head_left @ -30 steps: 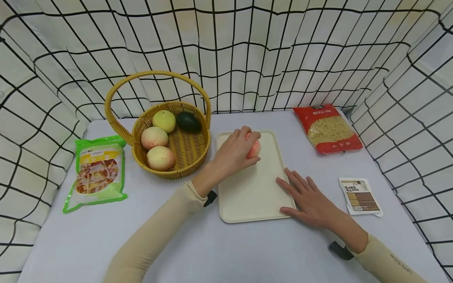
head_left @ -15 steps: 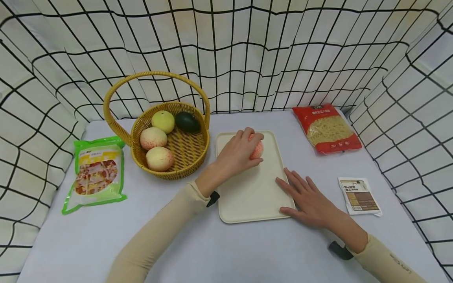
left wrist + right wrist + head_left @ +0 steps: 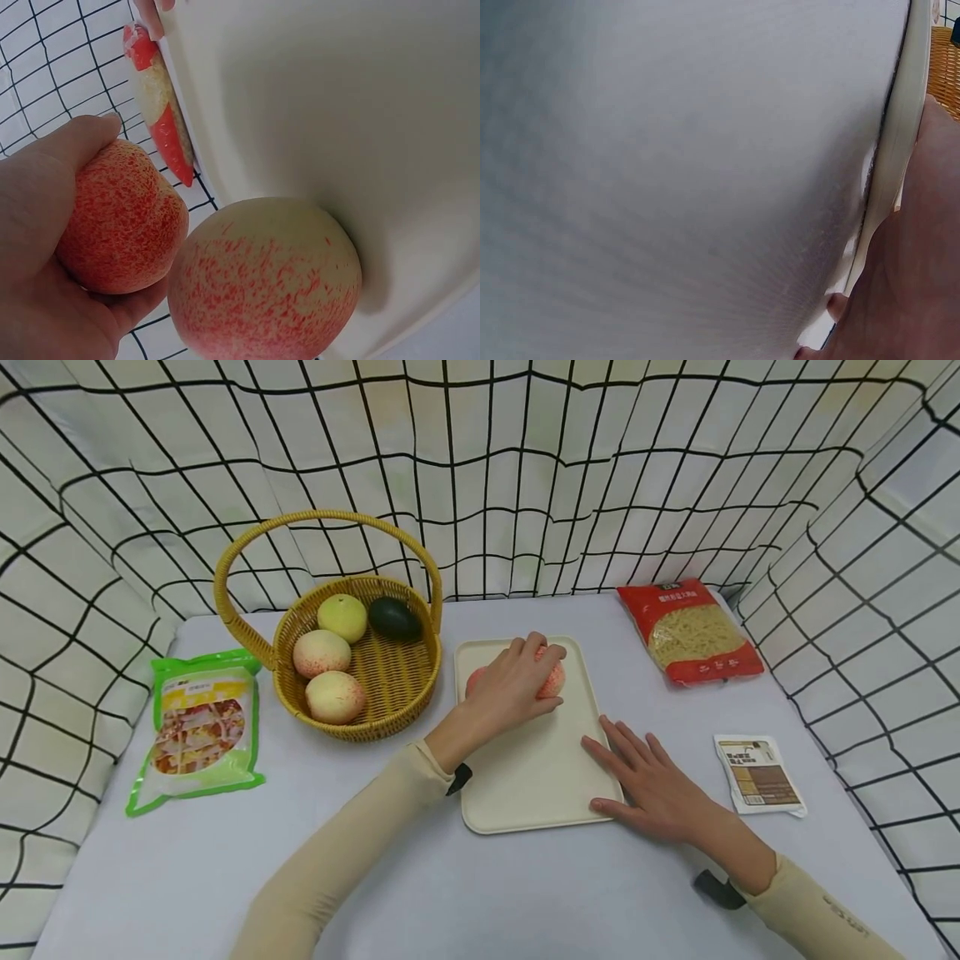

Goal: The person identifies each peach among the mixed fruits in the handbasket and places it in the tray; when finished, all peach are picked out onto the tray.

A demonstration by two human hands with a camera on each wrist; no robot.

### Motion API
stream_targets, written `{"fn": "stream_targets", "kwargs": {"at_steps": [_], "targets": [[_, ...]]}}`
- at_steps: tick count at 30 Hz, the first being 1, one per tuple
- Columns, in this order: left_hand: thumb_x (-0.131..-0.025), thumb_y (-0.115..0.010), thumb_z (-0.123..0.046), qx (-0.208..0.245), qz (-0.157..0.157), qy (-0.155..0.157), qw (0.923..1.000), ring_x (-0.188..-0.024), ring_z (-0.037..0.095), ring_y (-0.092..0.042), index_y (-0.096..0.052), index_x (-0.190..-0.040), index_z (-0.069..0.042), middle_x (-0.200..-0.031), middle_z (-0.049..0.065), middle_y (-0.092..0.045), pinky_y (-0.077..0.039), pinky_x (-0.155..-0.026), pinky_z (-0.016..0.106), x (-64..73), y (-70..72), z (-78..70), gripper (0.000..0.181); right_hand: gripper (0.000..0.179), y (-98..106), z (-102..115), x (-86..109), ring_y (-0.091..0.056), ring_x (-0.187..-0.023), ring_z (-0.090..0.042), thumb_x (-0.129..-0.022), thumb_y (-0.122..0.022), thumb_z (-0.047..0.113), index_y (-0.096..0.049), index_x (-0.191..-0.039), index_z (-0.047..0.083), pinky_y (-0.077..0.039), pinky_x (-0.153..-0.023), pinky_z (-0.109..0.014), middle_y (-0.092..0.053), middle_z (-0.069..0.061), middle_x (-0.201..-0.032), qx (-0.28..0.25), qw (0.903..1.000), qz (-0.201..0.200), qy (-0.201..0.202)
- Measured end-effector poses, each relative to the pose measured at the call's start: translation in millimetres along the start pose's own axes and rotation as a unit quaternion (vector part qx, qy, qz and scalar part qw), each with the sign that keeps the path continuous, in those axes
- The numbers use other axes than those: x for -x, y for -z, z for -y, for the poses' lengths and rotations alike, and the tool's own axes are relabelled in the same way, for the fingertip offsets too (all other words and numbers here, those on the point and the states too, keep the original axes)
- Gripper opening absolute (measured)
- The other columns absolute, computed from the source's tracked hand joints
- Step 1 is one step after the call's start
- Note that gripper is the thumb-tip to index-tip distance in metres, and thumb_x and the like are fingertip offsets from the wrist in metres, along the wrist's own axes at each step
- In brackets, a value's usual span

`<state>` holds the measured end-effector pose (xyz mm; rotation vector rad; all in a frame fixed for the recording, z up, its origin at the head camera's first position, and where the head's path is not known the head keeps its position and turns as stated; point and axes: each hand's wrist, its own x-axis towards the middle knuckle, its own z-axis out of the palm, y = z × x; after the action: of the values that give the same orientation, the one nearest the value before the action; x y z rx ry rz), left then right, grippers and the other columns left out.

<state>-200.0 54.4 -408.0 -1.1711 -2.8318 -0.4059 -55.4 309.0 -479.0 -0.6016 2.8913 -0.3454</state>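
Note:
My left hand (image 3: 508, 692) grips a red-speckled peach (image 3: 553, 680) over the upper part of the cream tray (image 3: 536, 781). In the left wrist view, thumb and fingers curl round this peach (image 3: 124, 217). A second, paler peach (image 3: 266, 281) sits on the tray beside it; from the head view it is mostly covered by the left hand. My right hand (image 3: 656, 789) rests with spread, straight fingers at the tray's right edge. To the left stands a wicker basket (image 3: 397, 689) holding two peaches (image 3: 335, 697), a yellow-green round fruit (image 3: 342, 618) and a dark green oval fruit (image 3: 394, 618).
A green-edged food bag (image 3: 198, 727) lies left of the basket. At the back right is a red pasta bag (image 3: 693, 631), with a small white-and-brown packet (image 3: 761, 775) nearer. Black netting (image 3: 517, 477) over white cloth surrounds the table; the basket's tall handle (image 3: 326, 516) arches up.
The left hand has shifted slightly right across the tray with its peach, and the second peach now shows beside the hand. The right hand stays in place.

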Motion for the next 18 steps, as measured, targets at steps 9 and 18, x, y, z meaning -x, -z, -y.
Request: {"fn": "stream_targets", "kwargs": {"at_steps": [9, 18], "targets": [[-0.098, -0.077, -0.042, -0.006, 0.005, -0.003, 1.0, -0.122, 0.032, -0.059, -0.052, -0.148, -0.016, -0.141, 0.013, -0.054, -0.056, -0.102, 0.041, -5.8, -6.9, -2.9, 0.062, 0.088, -0.7, -0.7, -0.6, -0.016, -0.167, -0.039, -0.097, -0.061, 0.067, -0.022, -0.17, 0.036, -0.018, -0.128, -0.074, -0.009, -0.006, -0.182, 0.003, 1.0, 0.001, 0.0], [-0.098, -0.077, -0.042, -0.019, 0.019, 0.0, 0.9996, -0.122, 0.032, -0.06, -0.052, -0.147, -0.017, -0.143, 0.013, -0.054, -0.057, -0.1, 0.041, -10.3, -12.6, -6.4, 0.06, 0.089, 0.1, -0.6, -0.8, -0.015, -0.167, -0.039, -0.097, -0.062, 0.067, -0.022, -0.17, 0.036, -0.017, -0.128, -0.073, -0.009, -0.007, -0.182, 0.001, 1.0, 0.001, -0.002]]}}
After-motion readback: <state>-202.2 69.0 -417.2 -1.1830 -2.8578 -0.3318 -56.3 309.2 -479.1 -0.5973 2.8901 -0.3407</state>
